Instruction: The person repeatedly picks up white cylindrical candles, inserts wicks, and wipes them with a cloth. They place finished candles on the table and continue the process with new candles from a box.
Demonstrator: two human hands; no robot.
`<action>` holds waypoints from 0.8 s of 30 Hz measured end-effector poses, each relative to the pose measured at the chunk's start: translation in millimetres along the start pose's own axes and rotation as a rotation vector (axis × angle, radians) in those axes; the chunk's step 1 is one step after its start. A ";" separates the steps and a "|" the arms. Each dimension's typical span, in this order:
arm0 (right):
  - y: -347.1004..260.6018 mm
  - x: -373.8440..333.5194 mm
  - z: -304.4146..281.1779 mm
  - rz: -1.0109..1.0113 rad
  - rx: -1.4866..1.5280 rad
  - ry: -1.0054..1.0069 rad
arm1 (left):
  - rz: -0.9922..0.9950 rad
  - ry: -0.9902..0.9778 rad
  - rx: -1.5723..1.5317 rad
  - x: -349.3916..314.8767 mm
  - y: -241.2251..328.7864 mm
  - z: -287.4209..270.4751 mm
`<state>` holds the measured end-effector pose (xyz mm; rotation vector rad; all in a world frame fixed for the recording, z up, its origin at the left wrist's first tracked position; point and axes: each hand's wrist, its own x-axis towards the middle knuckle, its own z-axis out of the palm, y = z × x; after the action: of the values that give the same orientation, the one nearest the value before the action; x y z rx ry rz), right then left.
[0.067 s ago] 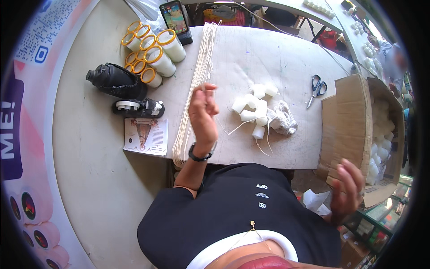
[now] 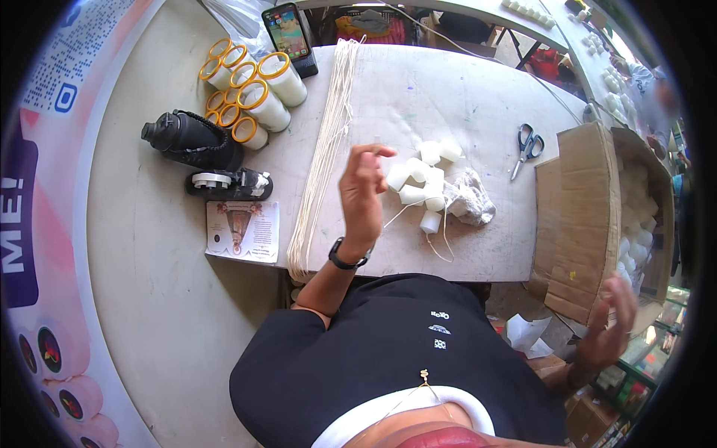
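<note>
My left hand (image 2: 364,190), with a dark watch on its wrist, is raised over the table between the long bundle of white strings (image 2: 327,142) and a small pile of short white wax candles (image 2: 413,195). Its fingers are curled together; whatever they may hold does not show. Thin white cord trails from the pile, and a crumpled whitish plastic bag (image 2: 472,200) lies against the pile's right side. At the lower right, my right hand (image 2: 609,325) is slightly blurred, fingers apart and nothing seen in them. It is beside the near corner of an open cardboard box (image 2: 582,224).
More white candles (image 2: 633,254) fill the box. Scissors (image 2: 527,151) lie left of it. At the far left stand glass jars with orange rims (image 2: 267,107), a phone (image 2: 288,36), a black bottle (image 2: 190,140), a black tape dispenser (image 2: 229,184) and a printed card (image 2: 243,231).
My left hand has shifted right, from over the string bundle toward the candle pile. My right hand has moved right and slightly down along the box.
</note>
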<state>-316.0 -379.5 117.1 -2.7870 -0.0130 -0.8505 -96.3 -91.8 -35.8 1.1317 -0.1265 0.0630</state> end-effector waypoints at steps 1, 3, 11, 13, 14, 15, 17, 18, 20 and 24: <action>16.4 0.8 -15.1 0.110 -0.074 0.039 | -0.005 -0.041 0.069 -1.8 -8.3 8.8; 64.4 13.8 -35.8 0.279 -0.347 -0.144 | 0.059 -0.194 0.092 -6.1 -21.2 22.6; 206.5 4.7 -5.2 0.411 -0.071 -0.924 | 0.013 -0.229 0.039 -14.3 -28.3 27.1; 209.4 -6.6 1.0 0.273 -0.168 -1.053 | -0.013 -0.210 0.033 -13.3 -29.3 27.7; 208.7 -12.4 2.5 0.118 -0.332 -1.102 | -0.028 -0.205 0.027 -12.8 -29.9 28.4; 210.0 -14.5 5.4 0.024 -0.411 -1.120 | -0.032 -0.212 0.008 -12.8 -30.7 29.8; 214.6 -18.0 10.2 0.047 -0.391 -1.057 | -0.043 -0.229 -0.032 -14.5 -31.6 33.5; 219.6 -17.0 12.0 0.103 -0.339 -1.005 | -0.054 -0.269 -0.021 -16.0 -31.3 34.8; 228.0 -19.9 16.0 0.139 -0.278 -0.903 | -0.058 -0.346 0.005 -19.0 -30.4 37.4; 227.8 -23.5 18.9 0.055 -0.248 -0.843 | -0.166 -0.405 -0.068 -28.4 -29.6 44.3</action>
<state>-308.3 -595.9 40.3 -3.1264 0.0306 0.4033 -124.1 -144.1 -47.5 1.0714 -0.3908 -0.3182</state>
